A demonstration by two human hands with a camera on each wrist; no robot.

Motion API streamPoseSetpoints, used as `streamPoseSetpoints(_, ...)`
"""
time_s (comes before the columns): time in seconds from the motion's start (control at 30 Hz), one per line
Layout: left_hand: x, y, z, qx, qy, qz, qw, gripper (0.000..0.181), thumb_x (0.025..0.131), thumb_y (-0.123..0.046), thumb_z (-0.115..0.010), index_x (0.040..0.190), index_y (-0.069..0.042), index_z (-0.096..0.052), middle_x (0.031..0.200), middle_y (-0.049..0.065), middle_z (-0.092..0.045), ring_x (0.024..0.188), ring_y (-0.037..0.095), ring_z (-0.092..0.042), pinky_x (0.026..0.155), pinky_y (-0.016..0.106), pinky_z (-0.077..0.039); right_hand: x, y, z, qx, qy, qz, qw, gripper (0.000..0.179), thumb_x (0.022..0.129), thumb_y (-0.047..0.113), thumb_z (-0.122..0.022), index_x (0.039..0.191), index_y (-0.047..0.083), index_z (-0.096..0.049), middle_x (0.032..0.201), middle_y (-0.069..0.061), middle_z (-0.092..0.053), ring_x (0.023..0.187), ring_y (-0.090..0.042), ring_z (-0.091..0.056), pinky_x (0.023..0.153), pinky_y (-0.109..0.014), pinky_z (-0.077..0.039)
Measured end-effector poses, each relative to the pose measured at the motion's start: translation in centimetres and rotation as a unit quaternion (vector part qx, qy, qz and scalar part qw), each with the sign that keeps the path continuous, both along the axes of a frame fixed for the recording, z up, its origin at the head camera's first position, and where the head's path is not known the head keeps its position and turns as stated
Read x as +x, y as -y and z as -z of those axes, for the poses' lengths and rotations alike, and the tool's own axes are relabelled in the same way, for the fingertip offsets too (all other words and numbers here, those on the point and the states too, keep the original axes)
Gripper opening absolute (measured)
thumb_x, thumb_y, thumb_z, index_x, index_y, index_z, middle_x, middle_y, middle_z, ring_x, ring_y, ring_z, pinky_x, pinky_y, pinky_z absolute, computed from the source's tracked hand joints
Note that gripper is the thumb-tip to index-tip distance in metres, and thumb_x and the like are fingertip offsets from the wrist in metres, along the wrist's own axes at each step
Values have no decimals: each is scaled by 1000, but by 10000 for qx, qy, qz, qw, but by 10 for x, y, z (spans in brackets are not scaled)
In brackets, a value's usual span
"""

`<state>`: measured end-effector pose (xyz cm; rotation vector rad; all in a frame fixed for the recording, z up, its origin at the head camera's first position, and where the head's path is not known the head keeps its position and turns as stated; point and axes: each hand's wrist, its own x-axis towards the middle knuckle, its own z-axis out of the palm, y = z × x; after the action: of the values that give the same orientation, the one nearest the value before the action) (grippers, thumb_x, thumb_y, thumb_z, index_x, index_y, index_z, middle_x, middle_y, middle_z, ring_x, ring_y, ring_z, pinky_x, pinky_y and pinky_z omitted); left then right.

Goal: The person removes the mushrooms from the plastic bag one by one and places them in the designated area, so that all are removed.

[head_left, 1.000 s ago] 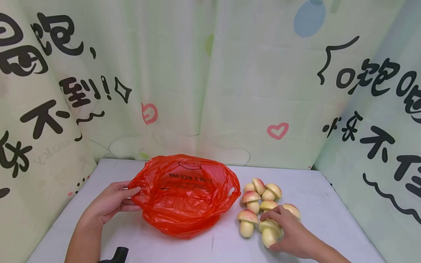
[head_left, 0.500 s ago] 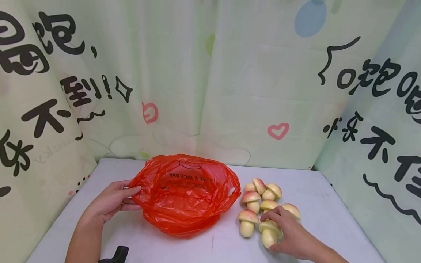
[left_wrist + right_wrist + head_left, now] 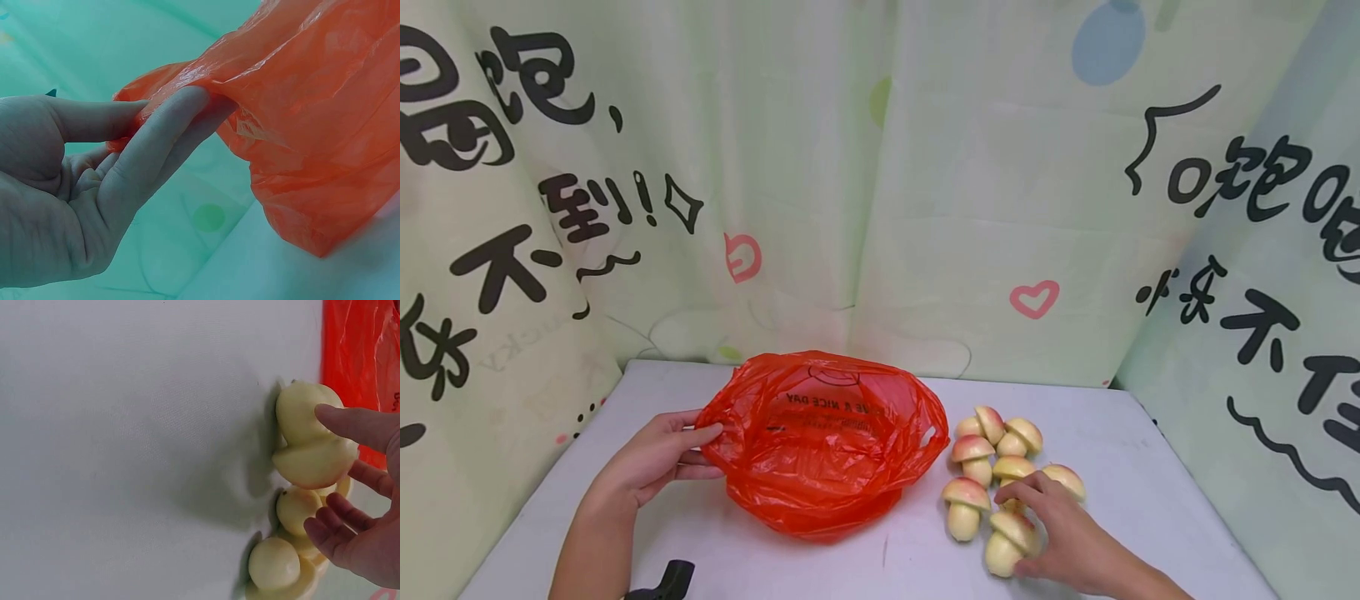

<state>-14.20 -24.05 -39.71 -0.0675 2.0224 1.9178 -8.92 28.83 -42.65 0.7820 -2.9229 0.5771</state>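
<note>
A red plastic bag (image 3: 820, 492) stands with its mouth spread wide in the head view. My left hand (image 3: 643, 462) pinches its left rim between thumb and fingers; the left wrist view shows the thin film (image 3: 312, 137) between them. To the right of the bag, my right hand (image 3: 1067, 537) is around the nearest toy mushroom (image 3: 1002, 557), which is pale with a rounded cap. In the right wrist view the thumb (image 3: 350, 422) lies against its stem, while the other fingers are loosely bent and spread. A small gap shows between index fingertip and cap in the head view.
Several more toy mushrooms (image 3: 973, 458) with pinkish-yellow caps cluster beyond the right hand, close to the bag. The white table (image 3: 1157, 467) is walled by printed pale green curtains (image 3: 925, 208). A black object (image 3: 670, 579) shows beside the left forearm.
The nearest mushroom has tipped, its stem shifting slightly left and toward me. My right hand has barely moved. My left hand and the bag stay as they were.
</note>
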Motion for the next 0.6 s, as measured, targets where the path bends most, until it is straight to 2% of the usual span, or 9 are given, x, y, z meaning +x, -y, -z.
streamPoseSetpoints(0.2,0,0,0,-9,-2,0,10000,66,106,-27,-62,154,11,-37,108,7,-77,89,26,-80,82,38,-65,-1,0,0,8,94,4,10000,66,58,29,-98,116,28,-65,112,11,-55,105,-12,-51,84,-31,-48)
streamPoseSetpoints(0.3,0,0,-1,-35,11,-36,10000,66,105,-28,-63,153,10,-38,108,8,-77,90,27,-80,83,38,-65,-3,-2,1,-111,62,-172,9998,63,59,26,-97,113,29,-66,110,12,-56,101,-12,-53,82,-30,-49)
streamPoseSetpoints(0.5,0,1,-1,-68,40,-92,9999,67,105,-29,-64,153,9,-39,110,9,-77,91,28,-80,83,38,-65,-6,-4,1,-390,525,-405,9970,56,66,21,-95,112,28,-65,105,15,-56,92,-2,-53,76,-27,-52)
streamPoseSetpoints(0.6,-1,1,0,-67,38,-100,9999,67,105,-29,-65,153,9,-39,111,9,-77,91,28,-80,83,38,-65,-7,-4,2,-470,512,-469,9965,55,67,19,-95,113,26,-65,103,15,-56,90,0,-53,73,-27,-52)
